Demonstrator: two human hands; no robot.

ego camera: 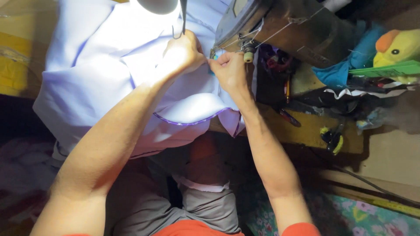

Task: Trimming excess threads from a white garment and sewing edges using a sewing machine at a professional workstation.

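The left hand point(183, 54) lies on the pale lilac cloth with purple piping point(109, 65), and its fingers are clenched on a fold of this cloth just beside the needle area of the dark old sewing machine point(288, 26). The right hand point(228, 70) is very near the left one, almost touching it, and its fingers pinch the edge of the same cloth under the head of the machine. The cloth covers the left part of the wooden surface point(306, 126) and hangs over its near edge, down toward the knees of the person. A bright lamp point(157, 5) shines from above on the cloth and on the left hand. On the right part of the surface, behind the machine, there is a heap of small tools and a piece of teal fabric point(345, 61). Near the far right corner stands a yellow toy duck with orange beak point(396, 46), and a green plastic ruler point(389, 70) lies in front of it.
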